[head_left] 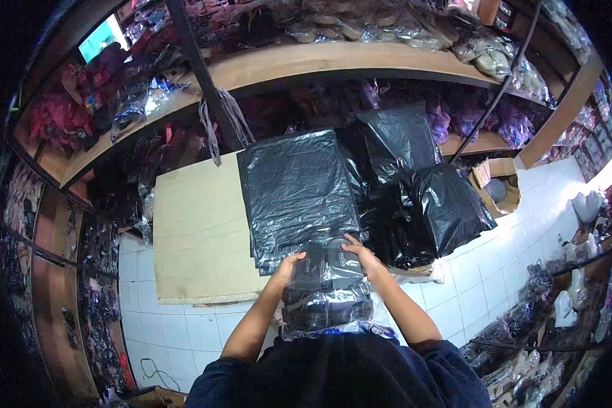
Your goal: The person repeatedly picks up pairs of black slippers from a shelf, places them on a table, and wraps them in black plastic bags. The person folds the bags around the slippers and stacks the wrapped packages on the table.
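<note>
Close to my body, my left hand [290, 264] and my right hand [362, 254] grip the two sides of a clear plastic pack [328, 299]. Dark items with small pale print show through its shiny film. My thumbs rest on its top face, while most of the fingers are hidden behind it. Just beyond the pack lies a flat stack of black plastic bags [299, 180] on a beige board [198, 224]. Bluish-white wrapping [350, 328] shows at the pack's near end, against my dark shirt.
Filled black plastic bags [452, 207] crowd the board's right side, and an open cardboard box [500, 187] stands farther right. Wooden shelves [306, 60] with plastic-wrapped goods rise at the back, and more shelving [47, 285] lines the left. White tiles [469, 306] cover the floor.
</note>
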`<state>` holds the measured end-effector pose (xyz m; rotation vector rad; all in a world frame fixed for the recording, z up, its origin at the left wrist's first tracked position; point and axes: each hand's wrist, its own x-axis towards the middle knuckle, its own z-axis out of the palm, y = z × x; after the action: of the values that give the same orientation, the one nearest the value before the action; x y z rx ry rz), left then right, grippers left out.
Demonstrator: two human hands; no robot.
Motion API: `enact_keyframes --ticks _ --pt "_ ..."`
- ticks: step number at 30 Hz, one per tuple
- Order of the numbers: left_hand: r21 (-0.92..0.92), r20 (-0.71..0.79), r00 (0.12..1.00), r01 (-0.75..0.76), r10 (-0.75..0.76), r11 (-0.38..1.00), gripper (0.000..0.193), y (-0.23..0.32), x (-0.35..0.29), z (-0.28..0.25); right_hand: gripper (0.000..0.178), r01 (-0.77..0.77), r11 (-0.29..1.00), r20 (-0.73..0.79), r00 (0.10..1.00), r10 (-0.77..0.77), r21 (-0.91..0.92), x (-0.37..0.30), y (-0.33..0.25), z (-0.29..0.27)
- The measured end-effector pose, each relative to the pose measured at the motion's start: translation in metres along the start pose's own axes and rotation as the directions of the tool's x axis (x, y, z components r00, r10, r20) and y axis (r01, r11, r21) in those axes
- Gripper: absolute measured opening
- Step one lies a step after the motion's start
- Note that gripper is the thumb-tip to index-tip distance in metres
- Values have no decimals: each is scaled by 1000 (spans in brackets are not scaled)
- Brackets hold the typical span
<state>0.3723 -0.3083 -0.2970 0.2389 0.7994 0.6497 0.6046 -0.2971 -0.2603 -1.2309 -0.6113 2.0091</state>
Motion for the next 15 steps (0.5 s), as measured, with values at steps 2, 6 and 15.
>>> enact_keyframes --ticks 2,6,15 --pt "-18 2 1000 14 -14 1000 31 1 3 1 67 -14 1000 20 1000 14 23 5 -3 -2" --pt "2 1 1000 -14 14 1000 31 8 9 0 67 0 1000 -16 1000 0 -17 11 -10 -1" --pt "414 -169 880 -345 444 842 59 16 13 -14 69 147 919 -64 981 -182 -366 7 -26 31"
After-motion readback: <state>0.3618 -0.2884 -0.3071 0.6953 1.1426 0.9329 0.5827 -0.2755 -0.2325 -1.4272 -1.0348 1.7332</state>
